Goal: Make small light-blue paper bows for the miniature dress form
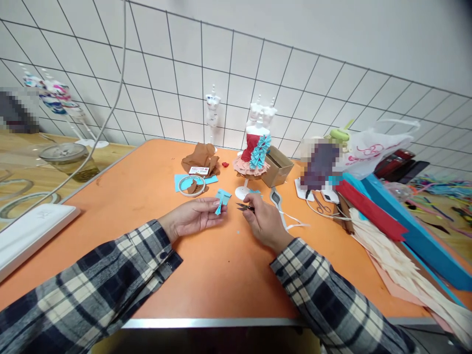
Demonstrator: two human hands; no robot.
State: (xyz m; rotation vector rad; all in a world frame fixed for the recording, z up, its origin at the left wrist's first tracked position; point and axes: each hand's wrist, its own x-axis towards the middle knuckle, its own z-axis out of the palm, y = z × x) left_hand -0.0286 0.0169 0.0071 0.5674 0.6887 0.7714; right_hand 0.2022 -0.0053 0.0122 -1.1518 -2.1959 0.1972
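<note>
Between the thumb and fingers of my left hand point(195, 216) is a small pleated piece of light blue crepe paper point(219, 205). My right hand point(264, 221) is closed around small dark-bladed scissors point(243, 206), their tips pointing left toward the paper but apart from it. Just beyond both hands stands a mini dress form point(254, 130) on a white base, dressed in a red bodice, blue ruffles and a pink frilled skirt. More blue paper point(254, 192) lies by its base. A tiny blue scrap point(238, 232) rests on the table between my hands.
Brown crepe paper point(199, 156) and a roll of tape point(180, 187) lie back left. A cardboard box point(282, 169) stands behind the dress form. At right are orange-handled scissors point(324, 209), a plastic bag point(372, 152) and crepe strips point(387, 250). A white device point(40, 231) sits left.
</note>
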